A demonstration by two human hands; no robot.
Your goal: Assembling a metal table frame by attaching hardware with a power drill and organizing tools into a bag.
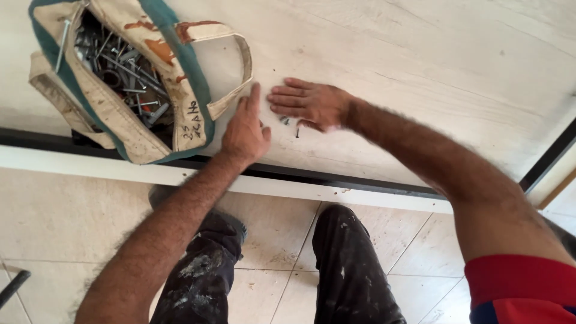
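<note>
The right fingers [287, 99] lay spread and flat on the pale board [420, 66], palm down, gripping nothing; they covered or corralled a few small dark screws [290, 124] scattered just under and beside the palm. The left fingers [253, 99] were loosely extended, the index pointing up the board toward the bag strap [243, 66], also holding nothing, tips resting on or just above the surface beside the screws.

The screws looked tiny, hard and light, so they would likely roll or skid on the smooth laminate and be easy to lose. A pinch between thumb and forefinger at the shank, or a sweep into a cupped palm, seemed the surest hold. One stood apart from the others, near the right thumb.

The right hand [312, 105] reached in from the right with the wrist nearly straight and the forearm stretched long across the board. The left hand [245, 135] came up from below, forearm angled steeply, wrist slightly bent back.

Just left of the hands sat an open canvas bag [135, 129], stained and trimmed in green, full of long bolts and other metal hardware. The board lay over a dark frame [336, 183], with a tiled floor [72, 222] and paint-spattered trousers [351, 270] below.
</note>
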